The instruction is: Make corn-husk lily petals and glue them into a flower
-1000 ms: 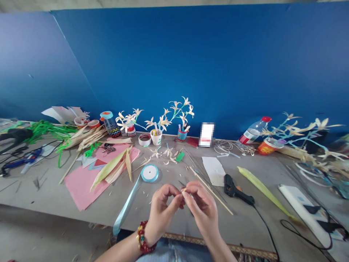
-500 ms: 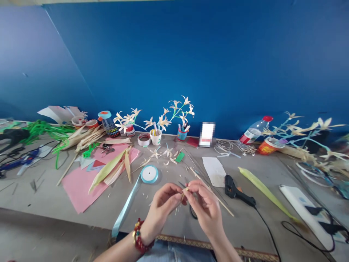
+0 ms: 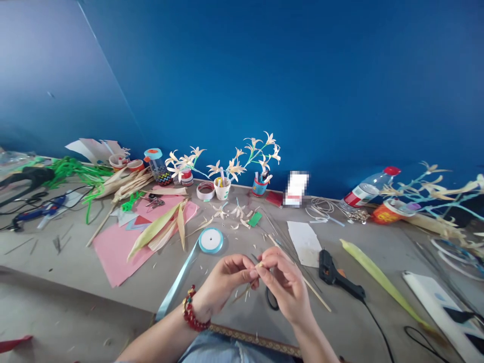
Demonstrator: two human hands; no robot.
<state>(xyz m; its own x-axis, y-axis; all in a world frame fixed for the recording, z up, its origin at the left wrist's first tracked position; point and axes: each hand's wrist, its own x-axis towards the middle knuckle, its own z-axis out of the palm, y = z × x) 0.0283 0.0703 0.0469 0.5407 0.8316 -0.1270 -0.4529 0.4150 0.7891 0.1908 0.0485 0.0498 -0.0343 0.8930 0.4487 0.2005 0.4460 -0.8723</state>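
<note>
My left hand [image 3: 234, 275], with a red bead bracelet at the wrist, is closed in a pinch close above the table. Against its fingertips, my right hand [image 3: 284, 282] is pinched too. Between them is a small pale yellowish piece [image 3: 260, 264], which looks like corn husk; the fingers cover most of it. Thin pale strands [image 3: 247, 291] show just under the left fingers. Scissors, partly hidden by the right hand, lie below with a black handle [image 3: 270, 300] showing. A spool of light blue ribbon [image 3: 210, 240] lies beyond the left hand.
A black glue gun [image 3: 336, 275] and a green husk [image 3: 381, 272] lie to the right. Pink paper [image 3: 117, 252] and husks [image 3: 155, 229] are on the left. Husk flowers [image 3: 235, 169] stand in cups along the blue wall. A bottle [image 3: 365, 189] leans at the back right.
The view has shifted slightly, so the table things appear farther right. Both hands keep their pinch at nearly the same place, with the left fingers a little more closed over the piece.
</note>
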